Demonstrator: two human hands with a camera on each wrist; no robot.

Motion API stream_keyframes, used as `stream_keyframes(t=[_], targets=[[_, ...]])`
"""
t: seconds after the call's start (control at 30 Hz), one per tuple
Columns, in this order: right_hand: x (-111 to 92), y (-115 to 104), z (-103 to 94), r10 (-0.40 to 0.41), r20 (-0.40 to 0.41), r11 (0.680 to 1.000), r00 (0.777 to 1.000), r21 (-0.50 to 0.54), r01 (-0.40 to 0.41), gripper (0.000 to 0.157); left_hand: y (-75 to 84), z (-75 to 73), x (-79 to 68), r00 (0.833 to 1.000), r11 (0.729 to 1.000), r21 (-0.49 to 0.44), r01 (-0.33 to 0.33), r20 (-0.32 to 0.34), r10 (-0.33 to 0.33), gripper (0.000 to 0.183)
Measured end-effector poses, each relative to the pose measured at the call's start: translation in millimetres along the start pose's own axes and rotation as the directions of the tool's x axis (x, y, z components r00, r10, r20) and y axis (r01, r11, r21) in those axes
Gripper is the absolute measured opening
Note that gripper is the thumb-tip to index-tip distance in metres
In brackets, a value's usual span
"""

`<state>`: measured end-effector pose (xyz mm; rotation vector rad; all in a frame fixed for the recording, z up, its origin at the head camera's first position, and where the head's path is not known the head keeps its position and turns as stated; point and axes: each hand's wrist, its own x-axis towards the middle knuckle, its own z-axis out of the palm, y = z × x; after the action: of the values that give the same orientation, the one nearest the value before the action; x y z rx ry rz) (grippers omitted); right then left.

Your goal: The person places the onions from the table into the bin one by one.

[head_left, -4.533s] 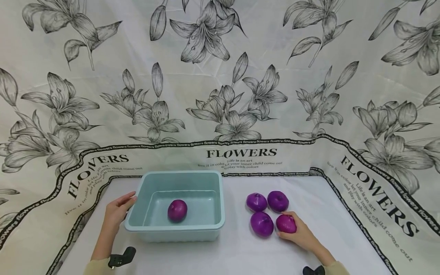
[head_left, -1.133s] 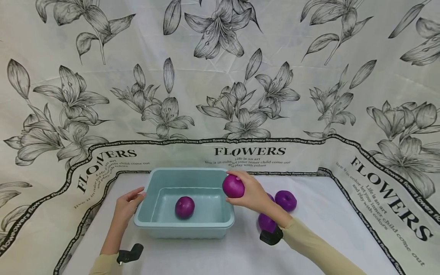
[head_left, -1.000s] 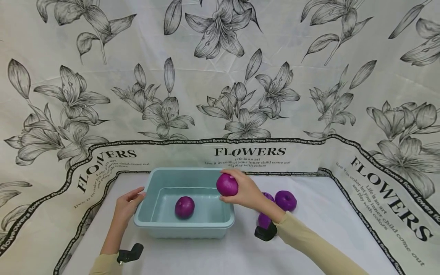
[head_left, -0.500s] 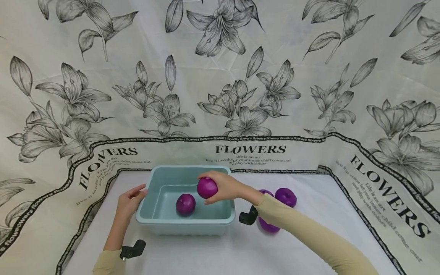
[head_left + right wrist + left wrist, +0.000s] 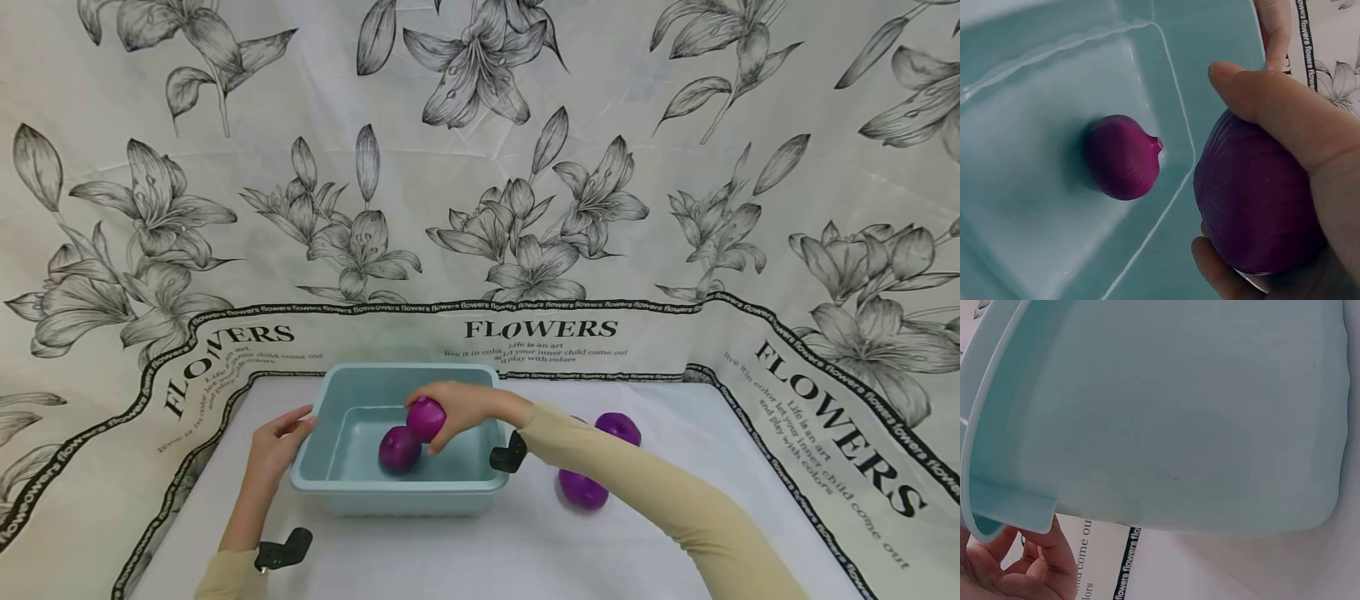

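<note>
My right hand [image 5: 461,408] grips a red onion [image 5: 426,418] over the inside of a light blue plastic bin [image 5: 322,486]. In the right wrist view thumb and fingers curl round that onion [image 5: 1254,194]. Below it, a second red onion [image 5: 1121,157] lies on the bin's floor; in the head view the held one overlaps this onion [image 5: 399,451]. At the bin's left side my left hand [image 5: 275,443] holds the rim, and the left wrist view has its fingers [image 5: 1054,556] bent up under the lip.
To the right of the bin, more purple onions lie on the white cloth [image 5: 420,558]: one nearer [image 5: 583,490], one farther back [image 5: 618,428], and another mostly hidden by the right sleeve [image 5: 645,492]. A flower-printed curtain [image 5: 480,208] stands behind the table.
My right hand has taken one onion from the group on the right, carried it left over the bin's rim and lowered it towards the onion inside. The left hand has stayed on the rim.
</note>
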<state>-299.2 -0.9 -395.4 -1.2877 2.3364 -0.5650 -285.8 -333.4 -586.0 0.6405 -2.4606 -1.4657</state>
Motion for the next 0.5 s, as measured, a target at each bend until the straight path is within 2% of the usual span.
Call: stream_keyframes(t=[0.2, 0.5], targets=[[14.7, 0.0, 3.0, 0.043, 0.056, 0.997, 0.997, -0.068, -0.039, 0.077, -10.3, 3.0, 6.5, 1.000, 1.000, -0.005, 0.022, -0.006, -0.022, 0.060], [33.5, 8.4, 9.4, 0.125, 0.106, 0.987, 0.987, -0.115, -0.112, 0.076, -7.0, 0.0, 2.9, 1.000, 1.000, 0.008, 0.003, 0.014, -0.003, 0.063]])
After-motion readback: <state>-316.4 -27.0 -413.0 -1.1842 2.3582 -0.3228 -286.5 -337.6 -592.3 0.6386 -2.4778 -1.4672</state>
